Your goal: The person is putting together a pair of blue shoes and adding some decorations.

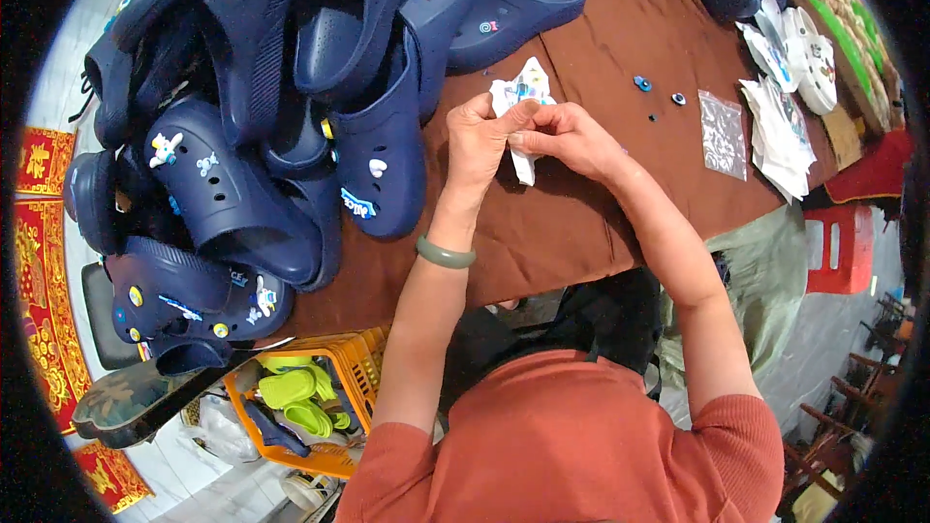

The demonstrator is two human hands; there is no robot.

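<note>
Pinching together, the left hand point(477, 140) and right hand point(567, 138) held a small white packet point(518, 97). It looked light, thin and crinkly, best held by its edge.

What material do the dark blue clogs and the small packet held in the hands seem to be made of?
Dark blue clogs: probably moulded foam or rubber, matte, thick and seamless with punched holes. Small white packet, pinched by the left hand and right hand: likely thin clear plastic, glossy, crinkled.
</note>
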